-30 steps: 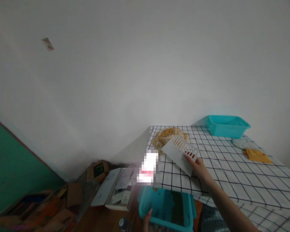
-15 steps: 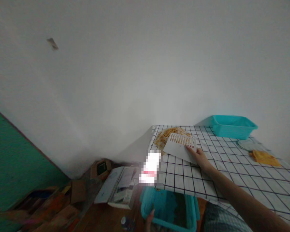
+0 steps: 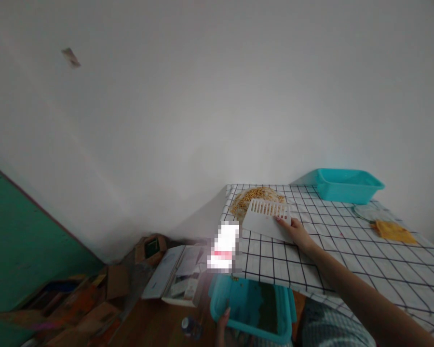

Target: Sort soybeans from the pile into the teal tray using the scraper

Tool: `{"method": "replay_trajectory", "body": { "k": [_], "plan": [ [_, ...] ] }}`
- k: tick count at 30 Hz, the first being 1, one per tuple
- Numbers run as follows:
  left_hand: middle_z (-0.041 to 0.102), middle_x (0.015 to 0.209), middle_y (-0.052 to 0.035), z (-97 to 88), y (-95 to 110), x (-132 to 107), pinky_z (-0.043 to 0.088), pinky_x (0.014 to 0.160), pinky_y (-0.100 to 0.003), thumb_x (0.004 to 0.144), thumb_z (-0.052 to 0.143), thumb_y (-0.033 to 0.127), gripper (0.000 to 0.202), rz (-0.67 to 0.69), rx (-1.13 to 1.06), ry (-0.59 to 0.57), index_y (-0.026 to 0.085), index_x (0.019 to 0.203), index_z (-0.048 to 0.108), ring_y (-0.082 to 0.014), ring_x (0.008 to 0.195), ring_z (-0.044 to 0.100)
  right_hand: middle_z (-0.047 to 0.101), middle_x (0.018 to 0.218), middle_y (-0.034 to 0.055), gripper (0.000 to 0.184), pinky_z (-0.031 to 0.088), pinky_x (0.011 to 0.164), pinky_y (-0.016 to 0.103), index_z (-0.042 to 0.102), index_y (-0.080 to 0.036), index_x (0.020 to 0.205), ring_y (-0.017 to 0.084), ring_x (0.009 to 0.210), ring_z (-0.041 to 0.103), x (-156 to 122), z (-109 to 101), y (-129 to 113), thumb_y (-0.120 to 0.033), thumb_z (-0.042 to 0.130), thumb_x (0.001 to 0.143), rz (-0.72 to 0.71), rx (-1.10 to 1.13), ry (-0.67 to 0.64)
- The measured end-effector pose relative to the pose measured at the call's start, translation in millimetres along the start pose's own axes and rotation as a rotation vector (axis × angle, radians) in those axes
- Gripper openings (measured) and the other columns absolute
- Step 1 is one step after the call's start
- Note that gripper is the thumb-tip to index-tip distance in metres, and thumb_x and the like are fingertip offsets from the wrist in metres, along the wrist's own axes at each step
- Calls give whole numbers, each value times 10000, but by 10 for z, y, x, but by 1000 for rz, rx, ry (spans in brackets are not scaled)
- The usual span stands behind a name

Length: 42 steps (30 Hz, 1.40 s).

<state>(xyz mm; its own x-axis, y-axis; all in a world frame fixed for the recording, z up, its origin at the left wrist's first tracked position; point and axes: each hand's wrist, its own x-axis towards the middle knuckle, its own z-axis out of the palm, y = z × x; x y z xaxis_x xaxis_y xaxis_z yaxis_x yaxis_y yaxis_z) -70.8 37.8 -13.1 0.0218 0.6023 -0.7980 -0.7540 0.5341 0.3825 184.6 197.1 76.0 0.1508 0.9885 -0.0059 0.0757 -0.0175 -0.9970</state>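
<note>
My right hand [image 3: 295, 232] grips a white slotted plastic plate [image 3: 262, 224] by its right side, fingers on the upper face. The plate lies low over the table, a row of slots along its far edge. Just beyond it, a pile of yellow-brown grains [image 3: 255, 193] is spread on the cloth, partly covered by the plate. Below the table's front edge, my left hand [image 3: 222, 325] holds the near left rim of a teal plastic basin [image 3: 248, 308], thumb over the rim. Inside the basin part is in dark shadow. A few grains [image 3: 235, 278] show near its far rim.
A checked cloth [image 3: 275, 260] covers the table. Toward the back right stand another teal basin [image 3: 347, 193], a clear round lid or dish [image 3: 369, 212] and a yellow cloth [image 3: 394, 231]. Open cardboard boxes [image 3: 117, 282], a white box [image 3: 184, 289] and a bottle [image 3: 190, 326] are on the floor.
The whole view has shifted a little. The white plate and my right hand stay at the near side of the grain pile, and my left hand stays on the basin rim.
</note>
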Motion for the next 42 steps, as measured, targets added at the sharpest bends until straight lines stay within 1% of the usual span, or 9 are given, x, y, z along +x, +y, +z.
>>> {"method": "replay_trajectory", "body": {
  "k": [4,11,15,19,22,25,29,35,42],
  "plan": [
    [681,721,-24,-11,-12,-25,496,654,-376,755,559,321,622,23,-6,-31,272,1321,306,-242,683,658,702,737,75,411,478,522,273,679,-133,835,199,643,630,-29,4,-45,-519,648,698,18,35,-2],
    [676,695,-17,13,-9,-51,481,596,-352,763,554,322,661,31,-2,-58,255,1349,254,-249,684,660,692,704,64,426,473,499,269,671,-126,825,198,631,624,-5,-3,-29,-533,639,702,10,-6,19],
    [696,764,-20,25,12,-106,492,674,-375,737,573,298,697,16,-24,-96,268,1349,242,-240,702,663,700,756,74,394,472,494,246,665,-133,812,170,612,622,-2,7,-19,-518,629,732,-5,2,-32],
    [697,770,-14,33,25,-163,493,702,-393,726,579,288,690,14,-24,-114,272,1338,260,-231,678,661,701,767,76,348,480,490,244,655,-156,809,171,615,627,-44,4,-43,-498,628,748,-4,0,-56],
    [693,743,-15,46,27,-188,489,691,-384,727,583,292,678,32,-20,-92,256,1335,285,-230,675,657,687,700,68,335,457,445,241,630,-168,736,171,575,614,-63,-7,-52,-503,636,739,2,-42,-24],
    [695,762,-31,47,25,-173,487,698,-390,732,578,326,647,25,-16,-74,241,1320,324,-236,691,655,692,714,73,338,464,454,245,623,-172,735,177,586,620,-50,-14,-33,-510,626,743,0,-38,-30],
    [677,717,-26,14,12,-79,495,705,-426,738,564,334,577,39,8,-28,251,1275,370,-249,687,659,703,783,94,389,492,494,266,639,-160,828,192,626,639,-28,-14,9,-540,588,761,-15,-28,-108],
    [666,640,-12,-2,5,-3,497,691,-431,756,555,316,637,68,31,0,255,1334,292,-252,637,654,702,804,111,439,488,497,266,643,-150,859,185,618,636,-110,-10,-15,-571,553,773,-25,-21,-238],
    [657,695,-33,51,62,-145,486,614,-411,733,569,366,477,28,-41,13,268,1191,477,-258,655,634,694,811,100,431,480,511,251,636,-150,863,167,625,627,-226,-10,-78,-564,542,787,-11,-19,-360]
  ]
}}
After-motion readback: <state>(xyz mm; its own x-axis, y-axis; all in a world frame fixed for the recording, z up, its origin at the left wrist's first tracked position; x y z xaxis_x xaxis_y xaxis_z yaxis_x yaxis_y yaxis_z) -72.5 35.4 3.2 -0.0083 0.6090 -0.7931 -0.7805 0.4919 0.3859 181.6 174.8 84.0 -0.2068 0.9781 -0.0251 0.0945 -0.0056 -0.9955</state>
